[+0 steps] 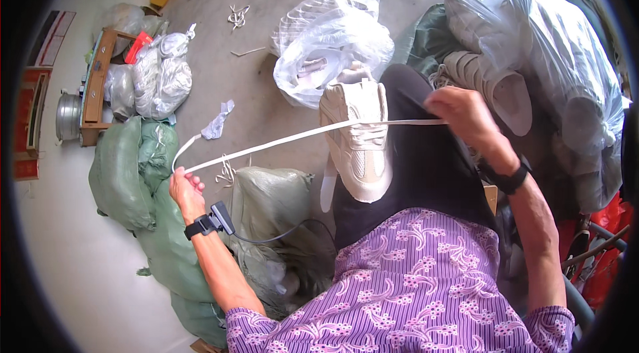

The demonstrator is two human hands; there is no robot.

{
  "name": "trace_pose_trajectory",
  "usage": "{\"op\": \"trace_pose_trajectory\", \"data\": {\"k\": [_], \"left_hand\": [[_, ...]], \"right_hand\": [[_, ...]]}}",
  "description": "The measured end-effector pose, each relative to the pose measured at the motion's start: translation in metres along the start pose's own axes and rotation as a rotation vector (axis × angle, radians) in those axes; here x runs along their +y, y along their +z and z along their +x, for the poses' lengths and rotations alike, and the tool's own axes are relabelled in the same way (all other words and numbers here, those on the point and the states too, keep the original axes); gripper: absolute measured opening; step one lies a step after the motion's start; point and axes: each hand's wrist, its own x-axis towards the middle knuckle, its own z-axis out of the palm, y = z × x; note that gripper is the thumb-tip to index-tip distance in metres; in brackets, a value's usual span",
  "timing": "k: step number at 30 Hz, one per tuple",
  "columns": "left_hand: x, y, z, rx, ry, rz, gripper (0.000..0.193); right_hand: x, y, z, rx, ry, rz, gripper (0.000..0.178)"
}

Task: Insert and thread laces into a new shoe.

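A cream sneaker (360,147) rests on my dark-trousered leg, its toe pointing toward me. A flat white shoelace (276,143) runs taut across the shoe's lower eyelets, out to both sides. At the left, my left hand (187,188) is closed round one stretch of the lace, and a loose end curls up beyond it. On the other side, my right hand (464,115) is closed on the lace with fingers pinched together. A few crossings of lace show on the shoe near the toe. A pale strip (327,188) hangs beside the shoe's left edge.
Ahead stands an open clear plastic bag (333,40). More shoes (489,83) and a large filled plastic bag (566,87) are at the right. Green sacks (133,167) line the left wall, near a wooden cabinet (100,80). Lace scraps (238,16) lie on the floor.
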Motion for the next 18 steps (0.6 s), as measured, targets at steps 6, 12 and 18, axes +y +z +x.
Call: {"op": "trace_pose_trajectory", "data": {"k": [6, 12, 18], "left_hand": [[-0.008, -0.058, 0.03, -0.045, -0.216, -0.282, 0.015], [-0.003, -0.07, 0.021, 0.179, -0.328, -0.571, 0.022], [-0.015, -0.079, 0.028, -0.504, -0.196, -0.64, 0.017]], "right_hand": [[-0.011, 0.038, 0.026, -0.078, -0.395, -0.611, 0.004], [-0.022, 0.048, 0.034, -0.218, -0.434, -0.809, 0.008], [-0.017, 0.053, 0.043, -0.228, -0.412, -0.75, 0.002]]}}
